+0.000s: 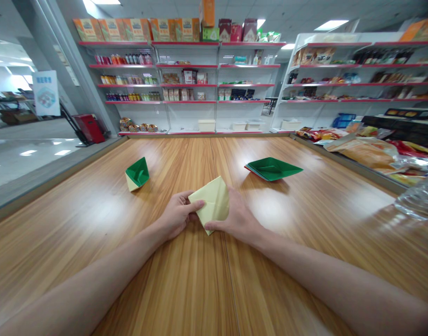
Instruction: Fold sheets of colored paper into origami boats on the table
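Note:
A pale yellow piece of folded paper is held up in front of me, tilted, with crease lines across its face. My left hand pinches its left corner, thumb on the near face and fingers behind. On the other side, my right hand grips the right edge, its thumb over the lower corner; its other fingers are mostly hidden. Beyond and to the left stands a green and yellow folded paper boat. To the right lies a wider green folded paper boat with red under its left end.
The wooden table has a raised edge along its back and sides. Packaged snacks and clear plastic lie at the right. Stocked shelves stand behind, and a red case is on the floor at left.

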Demonstrator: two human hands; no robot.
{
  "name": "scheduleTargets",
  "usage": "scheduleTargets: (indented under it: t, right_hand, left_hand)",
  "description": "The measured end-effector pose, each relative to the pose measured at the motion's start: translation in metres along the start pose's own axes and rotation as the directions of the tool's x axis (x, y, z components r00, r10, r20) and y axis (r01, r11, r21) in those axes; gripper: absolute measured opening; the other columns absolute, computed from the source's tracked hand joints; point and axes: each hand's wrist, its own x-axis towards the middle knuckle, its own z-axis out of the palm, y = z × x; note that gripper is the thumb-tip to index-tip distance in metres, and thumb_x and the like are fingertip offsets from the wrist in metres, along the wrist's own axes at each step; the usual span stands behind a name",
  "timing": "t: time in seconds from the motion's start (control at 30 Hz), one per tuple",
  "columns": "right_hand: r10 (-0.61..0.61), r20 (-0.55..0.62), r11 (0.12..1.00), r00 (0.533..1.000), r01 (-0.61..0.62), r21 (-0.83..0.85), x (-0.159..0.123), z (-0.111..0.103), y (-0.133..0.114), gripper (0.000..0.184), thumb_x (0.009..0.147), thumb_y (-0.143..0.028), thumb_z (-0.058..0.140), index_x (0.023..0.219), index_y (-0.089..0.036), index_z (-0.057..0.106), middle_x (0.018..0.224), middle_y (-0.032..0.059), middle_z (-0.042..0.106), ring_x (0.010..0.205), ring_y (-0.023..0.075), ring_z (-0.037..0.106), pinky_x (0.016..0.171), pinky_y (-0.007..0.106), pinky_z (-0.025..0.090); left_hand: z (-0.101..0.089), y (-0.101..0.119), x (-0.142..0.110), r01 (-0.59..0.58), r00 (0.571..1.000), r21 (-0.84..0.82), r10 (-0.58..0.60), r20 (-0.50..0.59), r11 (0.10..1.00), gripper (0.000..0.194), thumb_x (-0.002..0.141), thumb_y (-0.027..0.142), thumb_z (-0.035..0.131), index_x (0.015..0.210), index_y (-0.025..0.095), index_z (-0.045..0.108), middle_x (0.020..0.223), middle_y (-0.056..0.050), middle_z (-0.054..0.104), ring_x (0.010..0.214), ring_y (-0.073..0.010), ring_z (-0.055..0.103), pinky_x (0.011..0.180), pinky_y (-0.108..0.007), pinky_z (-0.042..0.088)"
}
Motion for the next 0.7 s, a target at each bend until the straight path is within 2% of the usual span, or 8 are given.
scheduleTargets:
  t: [0.13, 0.17, 0.23, 0.3, 0.4, 0.5, 0.6, 0.7]
  right_hand:
    - [-0.004, -0.096, 1.000, 0.995, 0.006, 0.019, -0.003, 0.004, 0.001, 0.118, 0.046, -0.046, 0.083, 0.141, -0.022, 0.019, 0.138, 0.0150, 0.033, 0.129, 0.0340, 0.031, 0.104, 0.052, 0.031]
    - [0.032, -0.131, 0.997, 0.991, -0.021, 0.078, -0.002, 0.004, 0.002, 0.120, 0.047, -0.045, 0.084, 0.142, -0.023, 0.014, 0.139, 0.0157, 0.032, 0.129, 0.0331, 0.032, 0.104, 0.052, 0.032]
    - [0.128, -0.128, 0.960, 0.983, -0.090, 0.264, 0.001, 0.004, 0.004, 0.118, 0.052, -0.040, 0.083, 0.143, -0.023, 0.011, 0.136, 0.0159, 0.038, 0.119, 0.0294, 0.046, 0.098, 0.049, 0.040]
    - [0.176, 0.001, 0.875, 0.984, -0.157, 0.459, 0.004, 0.004, 0.006, 0.100, 0.060, -0.036, 0.079, 0.140, -0.022, 0.020, 0.124, 0.0131, 0.053, 0.102, 0.0242, 0.060, 0.087, 0.043, 0.049]
    - [0.119, 0.173, 0.782, 0.978, -0.199, 0.591, 0.006, 0.002, 0.005, 0.054, 0.072, -0.031, 0.070, 0.121, -0.020, 0.051, 0.108, 0.0083, 0.066, 0.092, 0.0212, 0.064, 0.080, 0.037, 0.053]
    - [0.052, 0.141, 0.824, 0.989, -0.123, 0.553, 0.004, 0.000, 0.003, 0.027, 0.077, -0.031, 0.066, 0.102, -0.020, 0.065, 0.100, 0.0055, 0.069, 0.090, 0.0214, 0.065, 0.080, 0.037, 0.052]
    - [-0.057, 0.063, 0.902, 0.996, 0.024, 0.432, 0.002, -0.004, 0.000, 0.026, 0.084, -0.030, 0.058, 0.108, -0.025, 0.066, 0.107, 0.0045, 0.068, 0.096, 0.0220, 0.063, 0.085, 0.041, 0.049]
    - [-0.221, 0.027, 0.942, 0.975, 0.206, 0.264, 0.003, -0.009, 0.001, 0.029, 0.089, -0.025, 0.051, 0.115, -0.032, 0.064, 0.121, 0.0029, 0.063, 0.106, 0.0228, 0.057, 0.093, 0.046, 0.044]
  left_hand:
    - [-0.004, 0.000, 0.003, -0.049, 0.998, -0.069, 0.046, -0.045, 0.996, 0.027, 0.070, 0.021, 0.074, 0.092, 0.012, 0.063, 0.093, -0.010, 0.070, 0.080, -0.0210, 0.067, 0.070, -0.034, 0.056]
    - [-0.005, 0.000, 0.004, -0.069, 0.996, -0.087, 0.063, -0.062, 0.994, 0.027, 0.071, 0.021, 0.074, 0.094, 0.012, 0.063, 0.094, -0.010, 0.070, 0.082, -0.0208, 0.067, 0.071, -0.033, 0.056]
    - [-0.007, 0.001, 0.006, -0.094, 0.993, -0.117, 0.085, -0.078, 0.989, 0.028, 0.072, 0.020, 0.073, 0.097, 0.014, 0.063, 0.096, -0.009, 0.070, 0.085, -0.0205, 0.067, 0.074, -0.034, 0.056]
    - [-0.007, 0.001, 0.006, -0.095, 0.994, -0.145, 0.087, -0.059, 0.985, 0.028, 0.072, 0.019, 0.072, 0.098, 0.014, 0.062, 0.098, -0.009, 0.069, 0.088, -0.0207, 0.067, 0.079, -0.035, 0.055]
    - [-0.005, 0.001, 0.005, -0.061, 0.998, -0.159, 0.064, 0.018, 0.985, 0.025, 0.073, 0.016, 0.071, 0.097, 0.013, 0.062, 0.098, -0.010, 0.069, 0.092, -0.0216, 0.066, 0.085, -0.036, 0.052]
    - [-0.003, 0.000, 0.003, -0.028, 0.998, -0.144, 0.037, 0.060, 0.989, 0.028, 0.074, 0.016, 0.071, 0.100, 0.012, 0.061, 0.097, -0.010, 0.068, 0.093, -0.0216, 0.065, 0.088, -0.037, 0.050]
    - [-0.004, -0.001, 0.003, -0.011, 0.998, -0.166, 0.020, 0.054, 0.986, 0.034, 0.074, 0.014, 0.070, 0.106, 0.017, 0.059, 0.097, -0.008, 0.068, 0.092, -0.0189, 0.066, 0.091, -0.035, 0.049]
    - [-0.005, 0.000, 0.006, 0.053, 0.998, -0.199, -0.045, 0.047, 0.978, 0.027, 0.078, 0.016, 0.065, 0.105, 0.014, 0.061, 0.101, -0.010, 0.068, 0.091, -0.0189, 0.066, 0.089, -0.034, 0.049]
